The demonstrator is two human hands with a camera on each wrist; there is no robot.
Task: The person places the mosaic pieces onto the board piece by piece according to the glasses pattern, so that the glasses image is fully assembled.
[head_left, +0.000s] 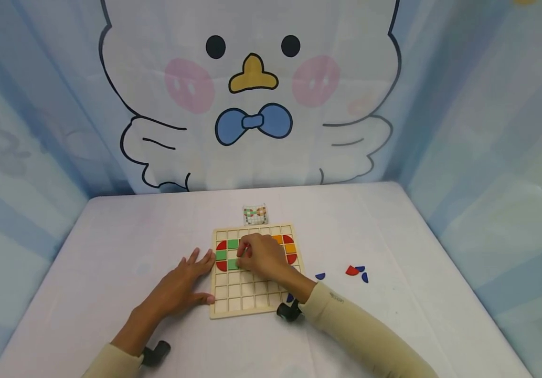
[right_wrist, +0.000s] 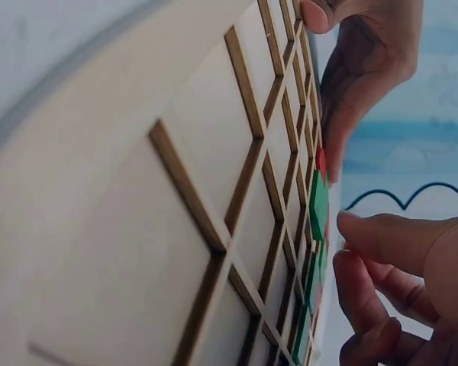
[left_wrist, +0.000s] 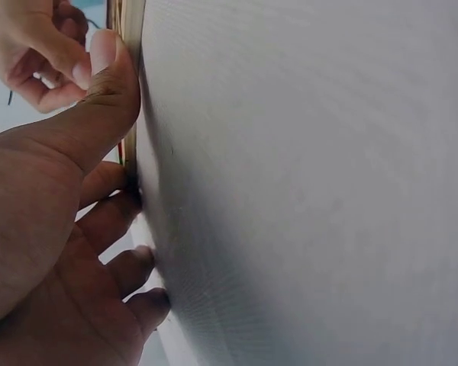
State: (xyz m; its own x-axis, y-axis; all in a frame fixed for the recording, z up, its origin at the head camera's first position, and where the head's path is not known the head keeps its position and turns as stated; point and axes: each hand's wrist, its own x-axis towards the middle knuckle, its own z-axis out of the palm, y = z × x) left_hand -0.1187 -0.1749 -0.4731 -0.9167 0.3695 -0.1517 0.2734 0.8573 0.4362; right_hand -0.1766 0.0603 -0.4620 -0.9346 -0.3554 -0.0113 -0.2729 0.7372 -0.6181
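A square wooden grid board (head_left: 234, 304) lies on the table, with red, green and orange pieces in its upper rows. My left hand (head_left: 183, 283) rests at the board's left side, fingers spread, fingertips and thumb touching its edge; in the left wrist view the thumb (left_wrist: 107, 99) lies along the rim. Over the upper middle of the grid, my right hand (head_left: 263, 256) has thumb and index finger pinched together. Between these fingertips, the right wrist view shows a thin pale edge of a small piece (right_wrist: 345, 246); its shape and colour are hidden. Green pieces (right_wrist: 318, 206) show beyond the fingers.
A small pattern card (head_left: 255, 214) stands just behind the board. Right of the board lie a red quarter-round piece (head_left: 352, 271) and several blue half-round pieces (head_left: 320, 276). Another blue piece (head_left: 290, 297) shows near the right wrist. A printed curtain (head_left: 252, 163) hangs behind the table.
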